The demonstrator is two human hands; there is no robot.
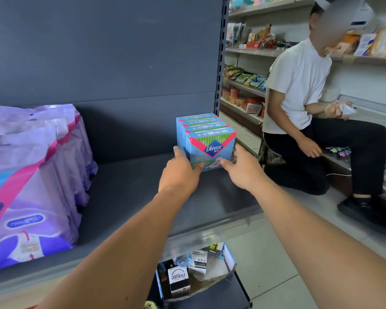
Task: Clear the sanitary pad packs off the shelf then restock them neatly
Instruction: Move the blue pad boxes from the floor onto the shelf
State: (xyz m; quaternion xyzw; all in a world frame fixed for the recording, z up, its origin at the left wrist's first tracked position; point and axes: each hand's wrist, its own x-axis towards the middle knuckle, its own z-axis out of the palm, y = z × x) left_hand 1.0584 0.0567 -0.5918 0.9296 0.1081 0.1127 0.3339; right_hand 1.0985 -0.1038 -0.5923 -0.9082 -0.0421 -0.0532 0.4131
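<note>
Purple pad packs [31, 186] stand in a row at the shelf's [132, 188] left end. Toward the right end, the left hand [183, 172] and right hand [241, 170] press straight fingers against the front of a row of blue boxes [206, 139] standing near the back edge.

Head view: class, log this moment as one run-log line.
hands: left and right touch front blue Libresse box | row: near shelf right end | purple packs: left
</note>
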